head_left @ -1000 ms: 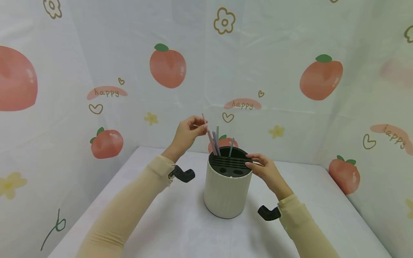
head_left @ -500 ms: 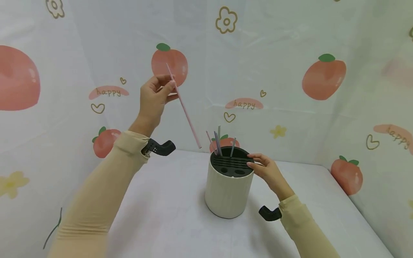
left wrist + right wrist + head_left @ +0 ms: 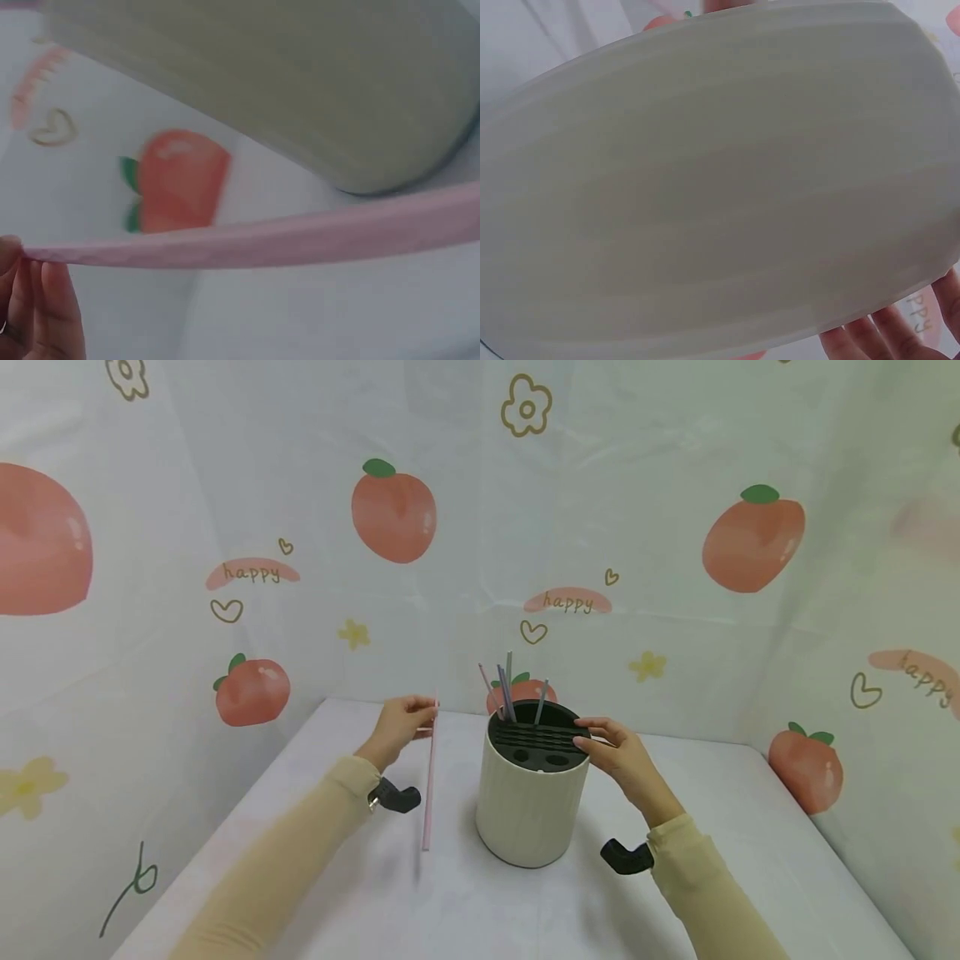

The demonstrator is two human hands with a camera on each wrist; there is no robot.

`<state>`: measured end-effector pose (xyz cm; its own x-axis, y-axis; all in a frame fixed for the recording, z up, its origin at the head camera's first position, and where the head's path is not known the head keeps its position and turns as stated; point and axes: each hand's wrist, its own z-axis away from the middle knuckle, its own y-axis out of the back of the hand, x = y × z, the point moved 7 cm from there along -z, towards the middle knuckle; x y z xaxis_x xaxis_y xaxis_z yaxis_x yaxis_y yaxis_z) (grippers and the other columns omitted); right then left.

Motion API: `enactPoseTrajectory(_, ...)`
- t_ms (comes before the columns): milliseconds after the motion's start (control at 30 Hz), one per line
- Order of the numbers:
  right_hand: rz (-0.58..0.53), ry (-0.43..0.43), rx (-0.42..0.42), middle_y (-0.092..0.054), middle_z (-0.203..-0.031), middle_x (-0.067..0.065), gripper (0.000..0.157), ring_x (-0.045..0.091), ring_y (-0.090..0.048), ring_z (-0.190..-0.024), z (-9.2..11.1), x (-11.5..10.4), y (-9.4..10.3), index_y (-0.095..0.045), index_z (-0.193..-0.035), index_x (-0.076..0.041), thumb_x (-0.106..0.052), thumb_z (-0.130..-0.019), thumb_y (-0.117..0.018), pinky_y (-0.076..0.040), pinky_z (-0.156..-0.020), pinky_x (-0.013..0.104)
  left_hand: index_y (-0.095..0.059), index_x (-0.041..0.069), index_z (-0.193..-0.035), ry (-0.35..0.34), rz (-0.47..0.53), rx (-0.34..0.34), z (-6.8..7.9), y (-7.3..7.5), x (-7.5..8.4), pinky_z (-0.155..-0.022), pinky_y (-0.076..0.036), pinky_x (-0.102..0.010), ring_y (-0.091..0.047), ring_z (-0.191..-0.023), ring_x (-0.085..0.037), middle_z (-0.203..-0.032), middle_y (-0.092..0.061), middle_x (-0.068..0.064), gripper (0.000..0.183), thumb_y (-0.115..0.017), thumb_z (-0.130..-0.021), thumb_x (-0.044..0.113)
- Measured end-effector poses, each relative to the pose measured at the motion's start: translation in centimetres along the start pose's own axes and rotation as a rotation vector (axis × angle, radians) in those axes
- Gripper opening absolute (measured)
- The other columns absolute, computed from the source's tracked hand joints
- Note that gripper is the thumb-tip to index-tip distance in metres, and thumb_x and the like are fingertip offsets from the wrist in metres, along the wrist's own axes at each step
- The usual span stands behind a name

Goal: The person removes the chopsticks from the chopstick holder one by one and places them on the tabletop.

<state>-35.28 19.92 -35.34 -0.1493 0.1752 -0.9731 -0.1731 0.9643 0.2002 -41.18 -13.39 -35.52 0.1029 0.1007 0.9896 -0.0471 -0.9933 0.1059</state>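
Between thumb and fingertips my left hand (image 3: 401, 727) pinches a long pink straw (image 3: 430, 785) by its upper end. The straw hangs nearly upright, left of the cream ribbed utensil holder (image 3: 528, 810), apart from it. In the left wrist view the pink straw (image 3: 300, 236) crosses in front of the holder, pinched by the left hand (image 3: 45, 307). My right hand (image 3: 622, 764) grips the holder's right rim. Several thin straws (image 3: 507, 693) lean in the black insert (image 3: 534, 740) on top. The right wrist view is mostly filled by the holder's side (image 3: 720, 172), with fingers (image 3: 885, 334) along its edge.
The holder stands on a white-covered table (image 3: 360, 877). A white curtain (image 3: 465, 452) printed with peaches rises behind and at both sides. A black wrist mount (image 3: 397, 796) sticks out from the left cuff, another black mount (image 3: 627, 857) from the right.
My left hand has pulled the pink straw up out of the holder, then lowered it to the holder's left, turning it nearly vertical. The right hand has stayed on the rim.
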Motion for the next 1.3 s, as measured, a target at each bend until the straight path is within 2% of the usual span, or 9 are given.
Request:
enactPoseTrajectory(133,0.008,-0.013,0.006,-0.047,-0.133,0.014,0.051,0.007,-0.059,-0.106,0.1,-0.1,0.0,-0.048,-0.136,-0.003,-0.028,-0.094,-0.064,-0.048,-0.099,0.026,-0.060,-0.011,-0.118,0.100,-0.072,-0.029,0.2,-1.1,-4.9,-0.073,-0.059,-0.025,-0.065,-0.080,-0.016,-0.098,-0.067,-0.012,0.027,-0.058,-0.095,0.004)
enactPoseTrajectory(233,0.009,-0.021,0.008,-0.046,-0.134,0.015,0.052,0.007,-0.058,-0.106,0.2,-0.2,0.1,-0.048,-0.136,-0.002,-0.027,-0.094,-0.064,-0.047,-0.100,0.028,-0.061,-0.010,-0.118,0.173,-0.116,-0.036,0.4,-1.5,-7.6,-0.072,-0.059,-0.026,-0.066,-0.085,-0.021,-0.109,-0.066,-0.022,0.028,-0.059,-0.095,0.006)
enactPoseTrajectory(333,0.004,-0.019,0.003,-0.045,-0.135,0.017,0.052,0.007,-0.058,-0.106,0.2,-0.3,0.0,-0.047,-0.137,-0.001,-0.026,-0.095,-0.064,-0.048,-0.099,0.027,-0.061,-0.010,-0.118,0.226,-0.138,-0.042,0.5,-1.8,-9.5,-0.070,-0.058,-0.025,-0.065,-0.085,-0.021,-0.113,-0.064,-0.025,0.028,-0.059,-0.095,0.006)
enactPoseTrajectory(467,0.006,-0.019,0.006,-0.046,-0.134,0.016,0.051,0.007,-0.059,-0.106,0.2,-0.2,0.0,-0.047,-0.136,-0.001,-0.025,-0.094,-0.064,-0.048,-0.098,0.027,-0.063,-0.011,-0.113,0.256,-0.158,-0.050,0.7,-1.9,-11.1,-0.068,-0.058,-0.025,-0.063,-0.079,-0.016,-0.101,-0.067,-0.020,0.026,-0.061,-0.093,0.005)
enactPoseTrajectory(600,0.008,-0.018,0.012,-0.047,-0.133,0.015,0.050,0.008,-0.059,-0.105,0.1,-0.1,0.0,-0.049,-0.135,-0.002,-0.026,-0.094,-0.065,-0.048,-0.100,0.030,-0.064,-0.011,-0.110,0.265,-0.177,-0.052,0.7,-1.8,-12.3,-0.065,-0.058,-0.025,-0.060,-0.072,-0.012,-0.090,-0.066,-0.013,0.024,-0.063,-0.092,0.005)
enactPoseTrajectory(733,-0.004,-0.011,0.014,-0.049,-0.131,0.013,0.050,0.008,-0.060,-0.104,0.0,-0.2,0.0,-0.049,-0.134,-0.003,-0.025,-0.093,-0.066,-0.049,-0.097,0.026,-0.065,-0.010,-0.107,0.272,-0.183,-0.046,0.7,-1.8,-13.0,-0.062,-0.057,-0.022,-0.059,-0.069,-0.010,-0.085,-0.066,-0.009,0.021,-0.065,-0.090,0.003)
enactPoseTrajectory(967,-0.018,0.003,0.013,-0.050,-0.126,0.010,0.049,0.006,-0.061,-0.103,-0.1,-0.4,0.1,-0.049,-0.134,0.000,-0.022,-0.094,-0.065,-0.050,-0.092,0.019,-0.067,-0.008,-0.098,0.261,-0.228,-0.026,0.7,-2.2,-12.9,-0.056,-0.054,-0.019,-0.058,-0.062,-0.010,-0.077,-0.066,-0.008,0.016,-0.070,-0.085,0.001)
enactPoseTrajectory(1133,-0.006,-0.014,0.012,-0.048,-0.129,0.011,0.050,0.006,-0.059,-0.105,-0.1,-0.5,0.1,-0.048,-0.134,0.000,-0.024,-0.093,-0.065,-0.049,-0.094,0.020,-0.068,-0.008,-0.092,0.247,-0.267,-0.010,0.5,-2.4,-13.2,-0.053,-0.053,-0.018,-0.058,-0.059,-0.009,-0.072,-0.065,-0.007,0.013,-0.072,-0.081,-0.002)
enactPoseTrajectory(1300,-0.002,-0.021,0.009,-0.047,-0.131,0.015,0.050,0.006,-0.059,-0.104,0.0,-0.6,-0.1,-0.047,-0.135,0.001,-0.023,-0.094,-0.064,-0.049,-0.096,0.021,-0.068,-0.006,-0.088,0.266,-0.290,0.008,0.2,-2.3,-13.8,-0.052,-0.053,-0.018,-0.058,-0.058,-0.009,-0.070,-0.064,-0.007,0.012,-0.074,-0.079,-0.003)
